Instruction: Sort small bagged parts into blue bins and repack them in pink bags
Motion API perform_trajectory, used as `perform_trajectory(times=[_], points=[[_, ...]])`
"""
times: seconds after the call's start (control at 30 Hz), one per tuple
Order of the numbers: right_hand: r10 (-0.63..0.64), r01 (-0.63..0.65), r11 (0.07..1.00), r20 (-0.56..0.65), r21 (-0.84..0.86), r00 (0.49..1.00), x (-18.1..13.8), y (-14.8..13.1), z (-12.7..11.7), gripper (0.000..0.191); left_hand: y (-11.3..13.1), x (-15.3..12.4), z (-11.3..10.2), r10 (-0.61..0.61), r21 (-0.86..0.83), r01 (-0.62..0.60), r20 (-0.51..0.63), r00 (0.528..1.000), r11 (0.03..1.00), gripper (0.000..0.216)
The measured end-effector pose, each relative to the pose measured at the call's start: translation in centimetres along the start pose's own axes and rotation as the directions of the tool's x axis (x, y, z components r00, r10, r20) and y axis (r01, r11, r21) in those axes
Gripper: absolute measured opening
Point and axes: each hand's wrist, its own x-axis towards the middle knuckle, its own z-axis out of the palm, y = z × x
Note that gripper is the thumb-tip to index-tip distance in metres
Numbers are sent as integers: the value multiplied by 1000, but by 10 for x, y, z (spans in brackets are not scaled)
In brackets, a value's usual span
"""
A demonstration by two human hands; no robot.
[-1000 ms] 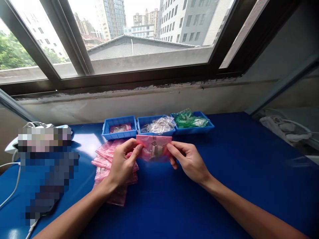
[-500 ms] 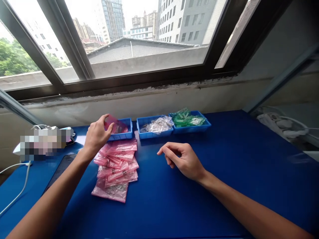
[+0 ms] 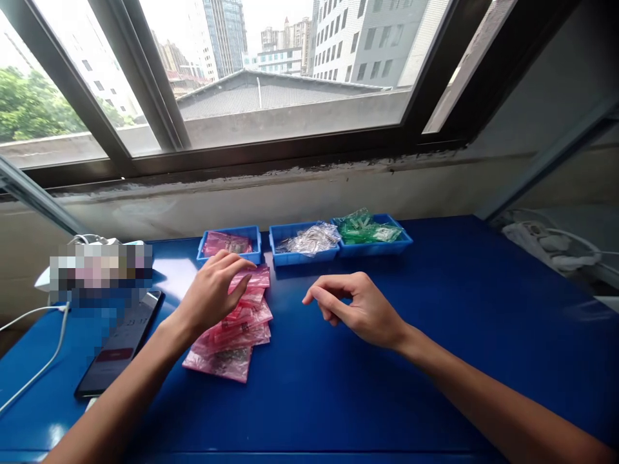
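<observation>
A pile of pink plastic bags (image 3: 242, 325) lies on the blue table (image 3: 338, 386). My left hand (image 3: 213, 293) hovers over the top of the pile, fingers spread and holding nothing, fingertips at the uppermost bag. My right hand (image 3: 355, 306) hangs just right of the pile, fingers loosely curled and apart, empty. Behind the pile stands a row of three blue trays: the left tray (image 3: 200, 248) holds pink bags, the middle tray (image 3: 302, 258) clear bags, the right tray (image 3: 401, 238) green bags.
A black phone (image 3: 120, 345) lies at the left with a white cable (image 3: 33, 374) beside it and a blurred patch above. A window and its sill run along the back. White cables lie on a ledge (image 3: 551, 245) at the right.
Both hands held one pink bag; my left hand carried it into the left tray, let it go and came back over the pile. My right hand stayed in place, empty.
</observation>
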Motion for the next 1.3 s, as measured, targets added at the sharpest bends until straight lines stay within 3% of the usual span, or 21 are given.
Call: perform_trajectory(times=[0.23,0.4,0.47,0.57,0.63,0.7,0.77,0.87,1.0,1.1,1.17,1.3], points=[[-3,14,996,133,-88,991,1,-12,2,31,3,-1,7,5,38,-12,189,982,999,28],[21,1,993,181,-121,983,5,-6,0,32,1,-3,5,-25,60,13,199,980,998,27],[27,-8,992,148,-129,989,7,0,0,33,0,-4,5,-54,71,43,158,986,997,26],[14,-6,989,52,-145,999,9,10,1,34,4,-3,-1,-68,-8,68,5,998,998,25],[-13,3,989,-72,-146,997,9,14,2,31,14,1,-8,-79,-123,68,-85,993,990,25],[-69,43,990,-196,-131,978,8,15,2,28,28,10,-14,-80,-248,61,-69,994,967,24],[-125,103,989,-217,-110,968,6,14,3,35,43,20,-16,-61,-355,62,15,998,933,25],[-102,92,992,-123,-82,987,4,14,6,27,57,33,-9,-64,-517,114,113,992,848,27],[49,-35,997,-212,70,976,3,24,11,32,60,36,10,-274,-750,301,165,947,588,32],[103,-39,978,-313,205,944,5,34,11,37,59,30,23,-361,-817,397,252,898,418,35],[122,-42,970,-324,241,938,5,38,10,39,59,24,28,-379,-815,435,291,878,383,34],[133,-76,969,-238,234,962,5,38,6,44,60,18,33,-421,-820,430,262,869,378,41]])
